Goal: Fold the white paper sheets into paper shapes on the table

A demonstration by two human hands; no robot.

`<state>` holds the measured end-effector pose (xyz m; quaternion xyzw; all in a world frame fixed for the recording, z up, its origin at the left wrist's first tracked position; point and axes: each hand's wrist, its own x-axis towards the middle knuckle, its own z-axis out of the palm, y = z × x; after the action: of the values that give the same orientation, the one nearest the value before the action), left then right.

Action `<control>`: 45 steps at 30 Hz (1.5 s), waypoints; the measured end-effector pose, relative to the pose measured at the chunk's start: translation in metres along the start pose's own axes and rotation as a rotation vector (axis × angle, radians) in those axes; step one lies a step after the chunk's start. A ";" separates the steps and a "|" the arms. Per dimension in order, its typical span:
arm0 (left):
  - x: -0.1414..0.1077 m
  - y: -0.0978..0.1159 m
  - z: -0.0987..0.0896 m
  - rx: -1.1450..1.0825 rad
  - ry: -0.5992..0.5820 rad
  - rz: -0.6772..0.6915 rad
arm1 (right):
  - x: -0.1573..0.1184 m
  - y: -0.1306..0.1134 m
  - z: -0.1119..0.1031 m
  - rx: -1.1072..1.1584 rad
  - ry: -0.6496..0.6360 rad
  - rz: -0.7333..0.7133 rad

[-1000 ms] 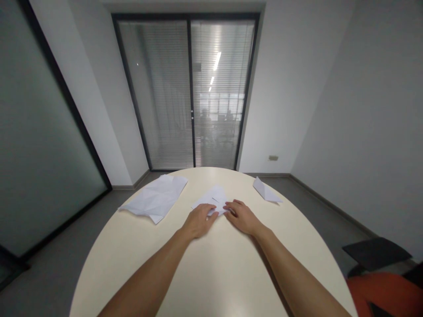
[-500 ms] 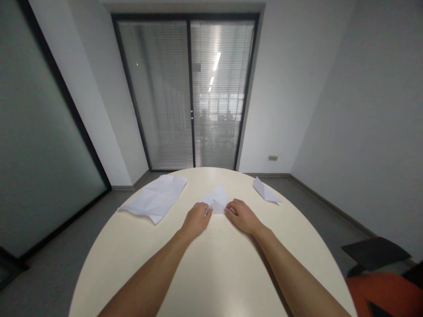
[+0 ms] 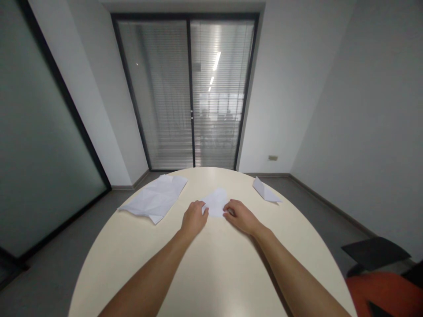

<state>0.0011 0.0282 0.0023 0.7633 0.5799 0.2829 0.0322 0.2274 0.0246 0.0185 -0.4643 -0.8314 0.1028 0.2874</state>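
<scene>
2 hands meet a small white paper (image 3: 216, 204) that lies near the middle of the far half of the pale round desk (image 3: 211, 268). The left hand (image 3: 194, 216) is at its left edge, thumb and fingers drawn to a narrow gap; the right hand (image 3: 241, 215) is at its right edge, fingers curled inward. Whether either hand truly pinches the paper or only rests against it, I cannot tell, since the fingers cover the contact. The paper looks very light, thin and easily bent, so it should need almost no force; a hard squeeze would probably crumple it, and a careless pull could tear it. Its smooth face likely slides readily on the desk, so 1 hand is best kept as an anchor at an edge while the other takes a corner between thumb tip and index finger. The 2 side edges seem the surest holds, as the middle lies low and gives little to grip. Well to the left lies a larger creased sheet (image 3: 157, 193), visibly limp; to the right, near the rim, a folded piece (image 3: 265, 191) looks stiffer.
</scene>
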 end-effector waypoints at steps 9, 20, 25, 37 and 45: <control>-0.001 -0.001 0.000 -0.016 -0.021 0.016 | 0.000 -0.007 0.001 0.047 -0.103 -0.086; -0.004 0.003 -0.001 0.003 -0.069 0.195 | -0.001 -0.019 0.000 0.123 -0.141 -0.095; -0.008 0.008 -0.001 0.046 -0.137 0.246 | -0.003 -0.017 0.008 0.109 -0.098 -0.141; -0.011 0.007 0.001 0.148 -0.298 0.152 | -0.006 -0.009 0.013 -0.139 -0.245 0.038; -0.014 0.006 0.003 0.121 -0.247 0.112 | -0.006 -0.012 0.012 -0.186 -0.291 0.199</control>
<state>0.0055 0.0147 -0.0036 0.8241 0.5439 0.1528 0.0415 0.2140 0.0142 0.0114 -0.5491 -0.8201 0.1193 0.1086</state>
